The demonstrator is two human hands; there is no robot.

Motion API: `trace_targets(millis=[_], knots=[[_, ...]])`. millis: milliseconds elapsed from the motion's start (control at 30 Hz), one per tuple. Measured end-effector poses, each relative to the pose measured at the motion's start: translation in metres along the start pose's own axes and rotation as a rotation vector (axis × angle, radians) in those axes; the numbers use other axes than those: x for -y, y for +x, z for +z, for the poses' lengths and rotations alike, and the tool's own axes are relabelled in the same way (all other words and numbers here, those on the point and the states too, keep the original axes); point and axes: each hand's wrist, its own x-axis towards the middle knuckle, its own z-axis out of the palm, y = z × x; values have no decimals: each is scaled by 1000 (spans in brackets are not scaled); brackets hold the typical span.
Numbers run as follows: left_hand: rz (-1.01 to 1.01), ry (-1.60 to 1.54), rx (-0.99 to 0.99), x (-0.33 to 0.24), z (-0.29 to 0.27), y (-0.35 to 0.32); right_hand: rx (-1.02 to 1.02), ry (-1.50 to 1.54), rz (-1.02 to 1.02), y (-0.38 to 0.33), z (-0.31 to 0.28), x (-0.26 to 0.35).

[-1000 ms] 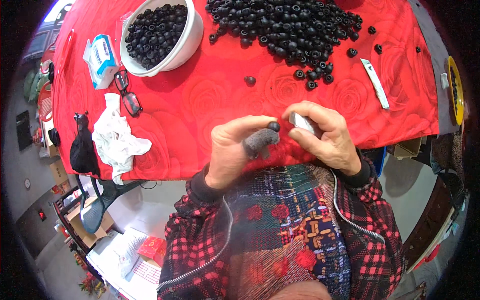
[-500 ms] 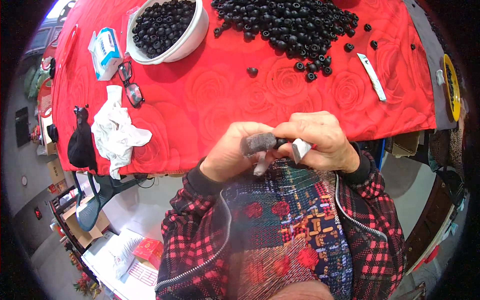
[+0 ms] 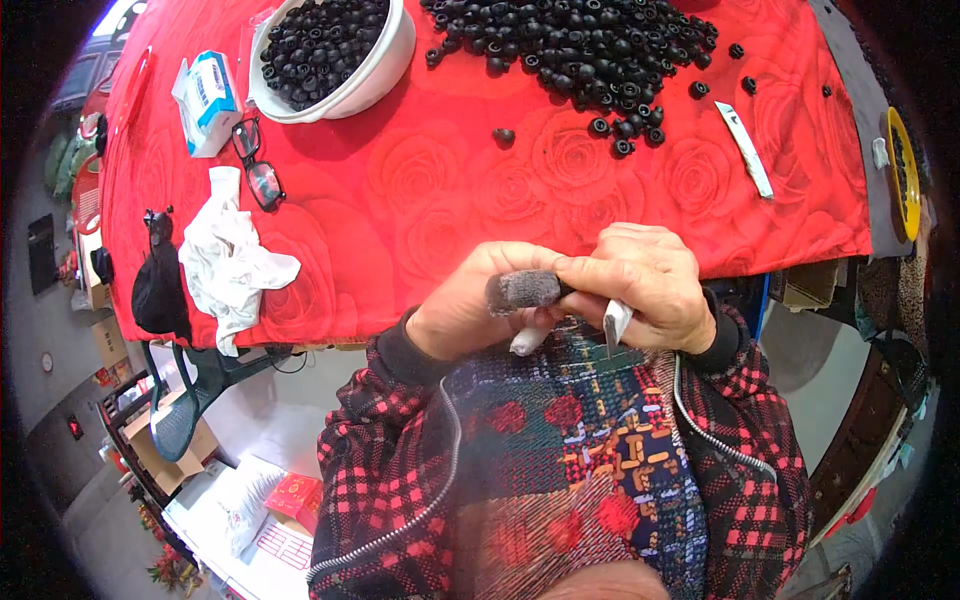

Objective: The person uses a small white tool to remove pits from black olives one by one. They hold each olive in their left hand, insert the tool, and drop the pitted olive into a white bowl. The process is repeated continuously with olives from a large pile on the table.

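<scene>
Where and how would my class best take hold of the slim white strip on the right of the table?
Probably by its middle: pinch the strip across its two long edges, coming from above on the near side. It lies long and narrow on the red cloth, with bare cloth along both edges, while loose black pieces sit near its far end.

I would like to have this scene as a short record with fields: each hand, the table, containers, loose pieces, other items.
Left hand: the left hand, grey cover on one finger, at a small dark piece, mostly hidden
Right hand: the right hand, holding a flat white object, kind unclear
Table: red tablecloth
Container: white bowl of black pieces
Loose pieces: black pile beyond the hands
Other items: eyeglasses, white cloth
</scene>
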Motion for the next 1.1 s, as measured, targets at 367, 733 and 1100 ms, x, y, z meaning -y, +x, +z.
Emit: trace_targets(millis=[367, 733, 1100], knots=[[152, 79, -151, 2, 11, 0, -3, -2, 173, 1, -8, 9], [251, 135, -173, 5, 5, -2, 67, -24, 408, 0, -8, 2], [235, 101, -139, 6, -3, -2, 82, 26, 460, 1, -11, 0]])
